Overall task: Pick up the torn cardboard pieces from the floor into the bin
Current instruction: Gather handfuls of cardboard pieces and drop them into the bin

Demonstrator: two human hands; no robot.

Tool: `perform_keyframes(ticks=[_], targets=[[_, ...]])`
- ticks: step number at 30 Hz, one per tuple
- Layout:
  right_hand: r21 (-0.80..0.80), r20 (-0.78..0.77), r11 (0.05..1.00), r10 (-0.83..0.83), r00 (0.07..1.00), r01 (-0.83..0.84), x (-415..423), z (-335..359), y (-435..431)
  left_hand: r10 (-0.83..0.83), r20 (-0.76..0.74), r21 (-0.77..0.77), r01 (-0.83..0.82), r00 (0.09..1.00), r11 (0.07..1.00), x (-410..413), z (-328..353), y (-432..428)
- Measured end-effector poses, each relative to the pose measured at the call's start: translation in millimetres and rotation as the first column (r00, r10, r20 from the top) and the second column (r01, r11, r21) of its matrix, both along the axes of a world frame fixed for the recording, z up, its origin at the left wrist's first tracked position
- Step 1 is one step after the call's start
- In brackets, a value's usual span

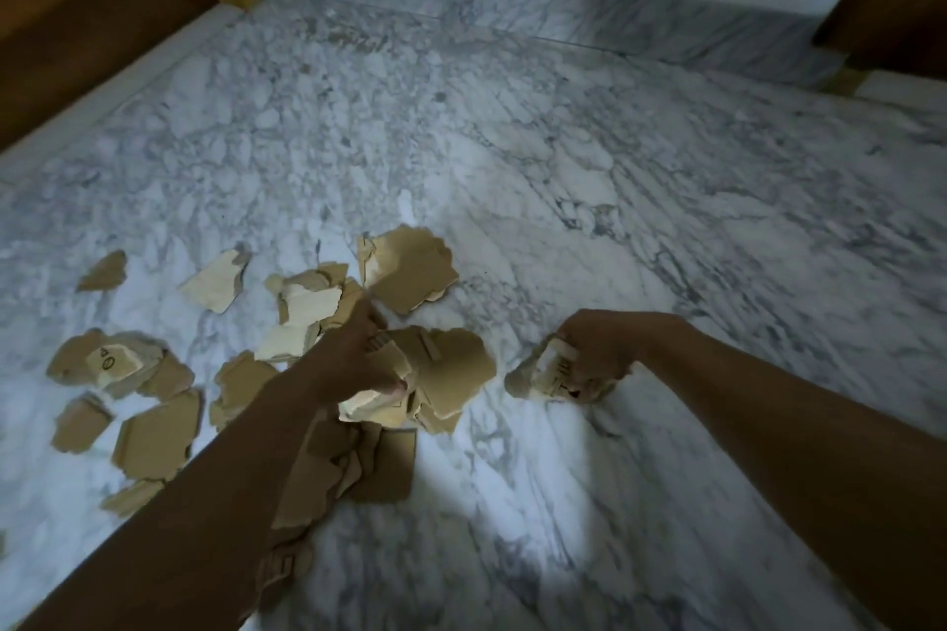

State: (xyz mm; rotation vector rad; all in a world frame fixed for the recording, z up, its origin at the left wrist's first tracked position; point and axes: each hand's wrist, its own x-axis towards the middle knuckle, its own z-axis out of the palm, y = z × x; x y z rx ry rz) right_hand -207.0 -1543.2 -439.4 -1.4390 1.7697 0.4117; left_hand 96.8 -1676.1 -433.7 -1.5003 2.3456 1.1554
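Since the cardboard pieces (156,436) lie scattered over the marble floor (563,169), both hands work low, likely gathering several before any trip to the bin, which is not in view. The left hand (353,359) reaches into the thickest heap, thumb and fingers pinching a few pieces together. The right hand (597,351) is clenched round a small wad (548,374) beside the heap. 1 marked piece (110,359) at the left seems to show "P" and a circled sign; other print is too blurred to read.

The left grip (353,359) is pinching pieces in a pile of torn cardboard pieces (153,436) that are lying scattered on the marble floor (563,144). The right grip (597,348) is clutching a bundle of scraps (551,374) just right of the pile.
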Motion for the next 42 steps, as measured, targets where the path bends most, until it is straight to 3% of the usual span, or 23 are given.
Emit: perform_keyframes(ticks=[4, 7, 9, 12, 17, 21, 24, 27, 33, 38, 42], targets=[[-0.146, 0.018, 0.983, 0.116, 0.993, -0.112, 53.4, 14.0, -31.2, -0.127, 0.290, 0.008, 0.130, 0.948, 0.991, 9.2, 23.6, -19.4], [-0.149, 0.000, 0.967, 0.207, 0.978, -0.205, 98.2, -5.8, -49.7, -0.144, 0.367, 0.013, 0.150, 0.919, 0.989, 18.8, 28.0, -21.3], [-0.146, 0.023, 0.969, 0.204, 0.979, -0.198, 126.3, -24.9, -49.2, -0.147, 0.438, 0.007, 0.160, 0.887, 0.987, 28.8, 26.9, -24.1], [-0.279, 0.021, 0.955, 0.115, 0.993, -0.105, 153.1, -43.1, -38.0, -0.087, 0.524, -0.046, 0.130, 0.847, 0.990, 46.0, 19.2, -34.5], [-0.367, 0.056, 0.928, 0.086, 0.995, -0.059, 151.8, -49.3, -29.7, 0.012, 0.419, -0.145, 0.054, 0.908, 0.988, 61.7, 13.1, -36.2], [-0.206, 0.165, 0.975, 0.119, 0.979, -0.084, 126.7, -29.0, -31.6, -0.007, 0.295, -0.089, 0.034, 0.955, 0.995, 52.5, 13.0, -31.7], [-0.063, 0.144, 0.998, 0.026, 0.989, -0.017, 84.6, -14.9, -28.8, -0.126, 0.161, 0.011, 0.125, 0.979, 0.992, 34.8, 13.9, -25.6], [-0.034, 0.077, 0.999, 0.002, 0.997, 0.000, 49.3, -4.9, -21.5, -0.170, 0.050, 0.059, 0.167, 0.984, 0.984, 13.5, -3.6, -17.3], [-0.128, 0.071, 0.986, -0.098, 0.993, 0.106, 48.5, -10.1, -8.6, -0.230, 0.236, -0.242, 0.287, 0.944, 0.927, -9.0, -48.2, -10.1], [-0.156, 0.053, 0.969, -0.188, 0.981, 0.194, 58.8, -37.3, 1.0, -0.191, 0.366, -0.221, 0.284, 0.911, 0.933, -10.2, -54.3, -5.8], [-0.196, 0.142, 0.936, -0.269, 0.953, 0.293, 60.6, -43.7, 10.1, -0.258, 0.398, -0.201, 0.358, 0.880, 0.912, -9.5, -61.8, -10.7]])
